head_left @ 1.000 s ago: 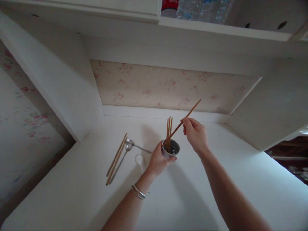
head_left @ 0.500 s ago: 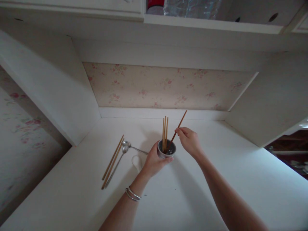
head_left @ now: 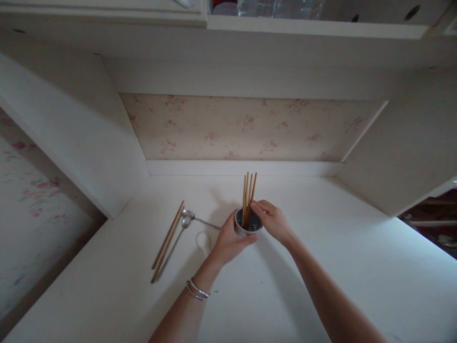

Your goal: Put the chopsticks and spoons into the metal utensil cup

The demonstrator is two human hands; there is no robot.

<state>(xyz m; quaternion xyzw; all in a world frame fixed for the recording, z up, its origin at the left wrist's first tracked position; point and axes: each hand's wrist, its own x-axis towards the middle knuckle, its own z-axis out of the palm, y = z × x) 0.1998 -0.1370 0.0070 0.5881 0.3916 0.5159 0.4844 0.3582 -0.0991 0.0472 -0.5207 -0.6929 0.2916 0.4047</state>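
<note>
My left hand [head_left: 230,237] is wrapped round a grey metal cup [head_left: 243,232], which it holds near the middle of the white surface. Several light wooden chopsticks [head_left: 246,195] stand upright inside the cup. A darker reddish-brown chopstick [head_left: 254,185] leans among them, its lower end in the cup. My right hand [head_left: 269,219] is at the cup's right rim, with thumb and fingers pinched on this darker chopstick. To the left lie two loose chopsticks [head_left: 167,240], two long-handled metal spoons [head_left: 186,222] and a white spoon [head_left: 203,240], partly hidden by my left hand.
The white tabletop [head_left: 271,305] meets a low ledge under a flowered back panel [head_left: 232,128]. White side panels [head_left: 392,152] flank it. Overhead, a white shelf [head_left: 303,28] holds clear plastic-wrapped items [head_left: 274,7].
My right hand has moved left to the cup's rim. The darker chopstick has swung from a wide rightward slant to nearly upright beside the others. My left hand still grips the cup.
</note>
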